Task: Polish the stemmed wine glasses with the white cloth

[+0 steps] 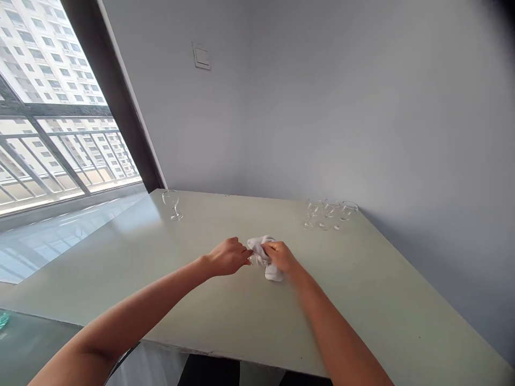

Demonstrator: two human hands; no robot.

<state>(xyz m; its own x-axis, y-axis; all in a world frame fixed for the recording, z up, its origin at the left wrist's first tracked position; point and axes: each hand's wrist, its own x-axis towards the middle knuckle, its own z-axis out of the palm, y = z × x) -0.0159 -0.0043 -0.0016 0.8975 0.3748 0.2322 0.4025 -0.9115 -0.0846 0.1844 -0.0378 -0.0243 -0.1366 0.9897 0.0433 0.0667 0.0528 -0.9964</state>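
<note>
Over the middle of the table, my left hand [230, 256] is closed on the stem end of a small stemmed glass [251, 259], which is tilted on its side. Only bits of that glass show between my fingers and the cloth. My right hand [282, 257] is closed on a bunched white cloth [274, 272] and presses it against the glass's bowl. Part of the cloth hangs below the fingers, and most of the bowl is hidden under it.
One stemmed glass [171, 203] stands upright at the back left of the pale table [225, 321]. Three more glasses, one a stemmed glass [330, 210], stand in a row at the back right. A grey wall [322, 107] rises behind; a greenish glass object [3, 320] shows at far left.
</note>
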